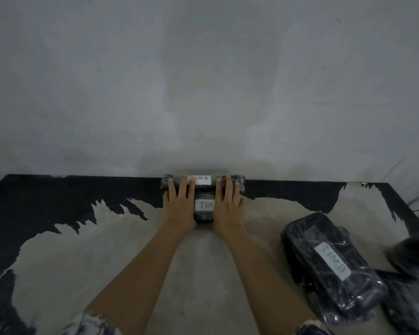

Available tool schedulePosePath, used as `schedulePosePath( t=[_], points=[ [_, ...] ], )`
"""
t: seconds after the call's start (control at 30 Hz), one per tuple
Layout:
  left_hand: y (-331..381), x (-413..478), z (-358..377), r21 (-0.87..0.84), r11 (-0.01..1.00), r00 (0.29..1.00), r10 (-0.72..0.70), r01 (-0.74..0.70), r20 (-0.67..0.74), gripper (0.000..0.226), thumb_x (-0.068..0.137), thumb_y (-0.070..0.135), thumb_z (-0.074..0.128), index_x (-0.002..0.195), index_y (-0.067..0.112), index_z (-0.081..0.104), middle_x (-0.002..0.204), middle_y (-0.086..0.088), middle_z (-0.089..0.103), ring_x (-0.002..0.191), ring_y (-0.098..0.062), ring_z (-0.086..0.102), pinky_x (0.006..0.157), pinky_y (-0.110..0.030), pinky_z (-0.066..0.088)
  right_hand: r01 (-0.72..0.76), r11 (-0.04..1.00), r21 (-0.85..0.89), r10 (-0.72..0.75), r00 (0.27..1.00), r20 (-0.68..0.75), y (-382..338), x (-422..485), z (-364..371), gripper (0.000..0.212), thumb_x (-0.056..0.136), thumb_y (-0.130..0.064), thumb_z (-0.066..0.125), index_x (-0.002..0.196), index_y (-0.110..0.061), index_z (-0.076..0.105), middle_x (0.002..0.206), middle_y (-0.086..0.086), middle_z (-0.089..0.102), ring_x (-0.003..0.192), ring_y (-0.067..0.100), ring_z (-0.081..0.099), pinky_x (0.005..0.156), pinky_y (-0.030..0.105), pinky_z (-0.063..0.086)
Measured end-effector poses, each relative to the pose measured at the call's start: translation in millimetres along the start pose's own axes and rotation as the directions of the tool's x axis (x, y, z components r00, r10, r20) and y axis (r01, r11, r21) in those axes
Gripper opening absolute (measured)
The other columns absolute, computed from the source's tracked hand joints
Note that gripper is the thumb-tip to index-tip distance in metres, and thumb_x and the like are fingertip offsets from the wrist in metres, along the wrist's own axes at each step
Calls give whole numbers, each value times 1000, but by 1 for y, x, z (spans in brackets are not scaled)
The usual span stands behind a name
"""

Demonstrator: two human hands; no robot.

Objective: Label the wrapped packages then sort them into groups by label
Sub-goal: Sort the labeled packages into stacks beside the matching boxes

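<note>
Left grip (179,204) and right grip (228,204), released, press flat on the TIM A package (201,179) at the far edge of the desk (58,238) and a nearer package (203,210); uneven pressure could skew them apart.

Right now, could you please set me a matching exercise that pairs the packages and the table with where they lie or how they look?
Things:
1. TIM A package
2. TIM B package
3. package with half-covered label
4. table

Places or states:
a. near right, no hand on it
b. between the left hand and the right hand
c. at the far edge by the wall, fingertips of both hands on it
d. black coat worn to pale patches

Pairs: 1-c; 2-a; 3-b; 4-d.
</note>
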State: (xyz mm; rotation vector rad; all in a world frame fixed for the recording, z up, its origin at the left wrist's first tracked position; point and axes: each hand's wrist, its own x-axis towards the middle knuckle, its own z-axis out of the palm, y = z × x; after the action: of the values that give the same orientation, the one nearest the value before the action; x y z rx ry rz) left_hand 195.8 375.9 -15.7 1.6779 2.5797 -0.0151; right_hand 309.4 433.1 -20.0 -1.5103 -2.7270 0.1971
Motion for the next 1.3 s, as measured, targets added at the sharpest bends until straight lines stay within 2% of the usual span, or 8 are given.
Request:
schedulePosePath(
  t=[0.23, 0.43, 0.53, 0.73, 0.97, 1.17, 1.3],
  points=[
    [-9, 33, -1, -19, 999, 999, -46, 46, -5, 106, 76, 29, 69, 149, 16, -6, 158, -8, -6, 144, -41, -4, 117, -51, 17, 46, 999, 2, -46, 999, -28, 0, 33, 0, 105, 80, -18, 69, 150, -13, -10, 159, 10, -3, 146, 33, -1, 113, 52, 23],
    [-9, 41, 1, -21, 999, 999, -44, 44, -7, 103, 77, 25, 68, 149, 15, -5, 158, -7, -7, 144, -43, -5, 117, -51, 19, 31, 999, -9, -31, 999, -19, 0, 41, 2, 104, 82, -23, 68, 150, -15, -11, 159, 8, -4, 147, 32, -2, 110, 57, 26],
    [-11, 39, -1, -3, 999, 999, -33, 33, 11, 105, 78, 24, 68, 149, 14, -8, 158, -8, -11, 143, -43, -7, 118, -52, 15, 10, 1000, -12, -10, 1000, -14, -5, 40, 2, 105, 82, -23, 67, 149, -14, -13, 159, 8, -6, 147, 32, -4, 111, 60, 22],
    [-18, 36, -5, 45, 999, 998, -1, -2, 59, 112, 78, 40, 67, 147, 15, -18, 157, -8, -20, 143, -41, -14, 118, -54, 2, 18, 1000, -12, -18, 1000, -7, -4, 35, 1, 112, 79, -33, 70, 149, -17, -15, 159, 10, -9, 146, 34, -5, 112, 63, 14],
    [-11, 20, -7, 29, 999, 1000, 19, -19, 13, 117, 76, 57, 63, 147, 11, -18, 156, -13, -23, 144, -37, -17, 117, -52, -5, 8, 1000, 3, -8, 1000, -1, -3, 20, -2, 110, 81, -40, 67, 148, -18, -17, 158, 12, -14, 146, 34, -6, 112, 63, 10],
    [14, -17, -9, -37, 999, 1000, -4, 5, 26, 113, 79, 40, 66, 146, 10, -20, 155, -14, -25, 144, -33, -20, 117, -48, -5, -34, 997, 76, 36, 999, -31, 0, -19, -17, 108, 82, -29, 66, 148, -16, -18, 158, 13, -14, 147, 32, -6, 114, 57, 12],
    [42, -51, -13, -146, 989, 999, 13, -9, 29, 109, 82, 37, 65, 146, 7, -19, 155, -16, -23, 145, -33, -16, 118, -46, 0, -52, 989, 136, 64, 994, -89, 15, -61, -32, 95, 86, -25, 58, 149, -13, -13, 159, 13, -11, 147, 30, -3, 116, 50, 17]
  ],
)
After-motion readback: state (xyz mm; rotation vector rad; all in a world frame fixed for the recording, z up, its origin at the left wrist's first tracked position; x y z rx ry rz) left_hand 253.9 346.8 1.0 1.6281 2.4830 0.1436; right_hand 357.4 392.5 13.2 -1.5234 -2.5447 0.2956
